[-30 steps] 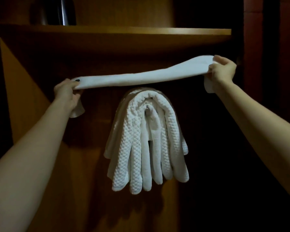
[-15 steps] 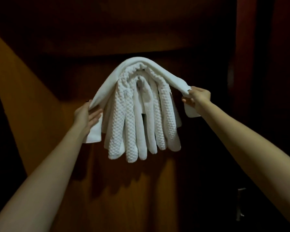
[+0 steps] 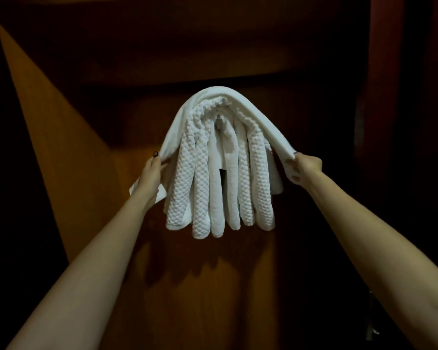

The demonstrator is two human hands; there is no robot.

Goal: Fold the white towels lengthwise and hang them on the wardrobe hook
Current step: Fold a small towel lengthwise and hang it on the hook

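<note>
Smooth towel (image 3: 254, 115) drapes over waffle towels (image 3: 200, 188), ends gripped by left hand (image 3: 151, 174) and right hand (image 3: 306, 168); tag (image 3: 219, 121) unreadable.

We see only a glint of the hook (image 3: 219, 121) beneath the hanging towels (image 3: 200, 188); the left hand (image 3: 151, 176) hides part of one end of the top towel (image 3: 261, 120); both forearms (image 3: 91, 269) run off the lower edge; a metal fitting (image 3: 369, 322) at lower right is too dark to identify.

Both arms outstretched, raised. Left hand (image 3: 151, 174) grips towel (image 3: 228, 93) end; right hand (image 3: 305, 168) pinches opposite end, fingers curled.
</note>
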